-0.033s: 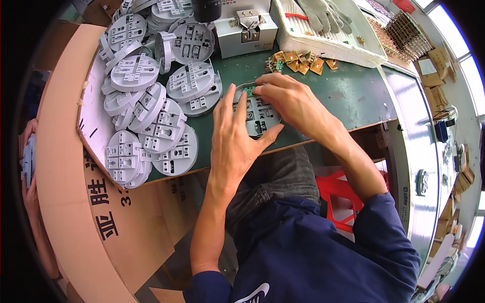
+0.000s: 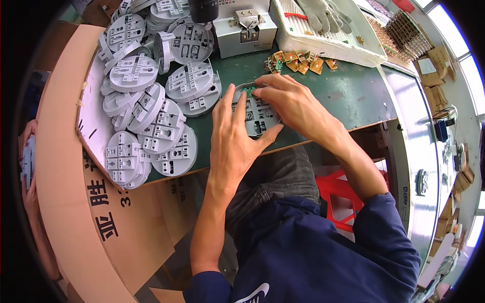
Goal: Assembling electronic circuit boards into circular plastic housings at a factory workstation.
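A round grey plastic housing with slots and compartments lies on the green worktop near its front edge. My left hand grips it, with fingers along its left side and the thumb at its near right rim. At the far side of the housing sits a small green circuit board. My right hand reaches over from the right, its fingertips closed at the board's right end. The left fingertips also touch around the board. Part of the housing is hidden under both hands.
Similar grey housings are piled on the left. Small brown circuit boards lie beyond my hands. A metal machine stands behind, beside a white foam tray with gloves. Cardboard borders the left; another person's hands show there.
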{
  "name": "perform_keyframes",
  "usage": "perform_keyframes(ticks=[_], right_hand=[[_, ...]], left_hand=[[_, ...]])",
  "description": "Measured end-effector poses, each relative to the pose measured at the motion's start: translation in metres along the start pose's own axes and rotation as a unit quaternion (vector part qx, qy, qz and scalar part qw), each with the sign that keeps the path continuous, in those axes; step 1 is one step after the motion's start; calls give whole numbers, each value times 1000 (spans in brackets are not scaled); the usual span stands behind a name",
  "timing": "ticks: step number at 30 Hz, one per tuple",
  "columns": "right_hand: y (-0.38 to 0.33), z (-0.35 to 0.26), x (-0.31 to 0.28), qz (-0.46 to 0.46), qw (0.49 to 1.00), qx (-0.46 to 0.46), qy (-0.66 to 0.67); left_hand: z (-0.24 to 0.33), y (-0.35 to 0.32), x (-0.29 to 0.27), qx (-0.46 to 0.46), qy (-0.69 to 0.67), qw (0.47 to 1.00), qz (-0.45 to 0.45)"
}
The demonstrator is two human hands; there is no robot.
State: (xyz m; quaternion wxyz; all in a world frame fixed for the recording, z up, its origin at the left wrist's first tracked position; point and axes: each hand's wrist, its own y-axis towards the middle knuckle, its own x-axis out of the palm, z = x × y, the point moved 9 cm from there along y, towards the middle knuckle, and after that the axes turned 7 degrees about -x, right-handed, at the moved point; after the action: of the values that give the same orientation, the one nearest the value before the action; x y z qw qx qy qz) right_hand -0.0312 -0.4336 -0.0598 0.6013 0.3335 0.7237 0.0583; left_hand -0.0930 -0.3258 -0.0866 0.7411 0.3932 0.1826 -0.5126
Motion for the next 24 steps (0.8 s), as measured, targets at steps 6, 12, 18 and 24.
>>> perform_keyframes(ticks=[6, 12, 18, 24], right_hand=[[17, 6, -7, -63, 996, -49, -31], [146, 16, -82, 182, 909, 35, 374], [206, 17, -91, 129, 886, -44, 444], [173, 29, -104, 288, 790, -17, 540]], left_hand=[[0, 0, 1, 5, 10, 1000, 4], [-6, -3, -1, -16, -10, 1000, 9], [-2, 0, 1, -17, -19, 1000, -2], [-5, 0, 0, -29, -9, 999, -19]])
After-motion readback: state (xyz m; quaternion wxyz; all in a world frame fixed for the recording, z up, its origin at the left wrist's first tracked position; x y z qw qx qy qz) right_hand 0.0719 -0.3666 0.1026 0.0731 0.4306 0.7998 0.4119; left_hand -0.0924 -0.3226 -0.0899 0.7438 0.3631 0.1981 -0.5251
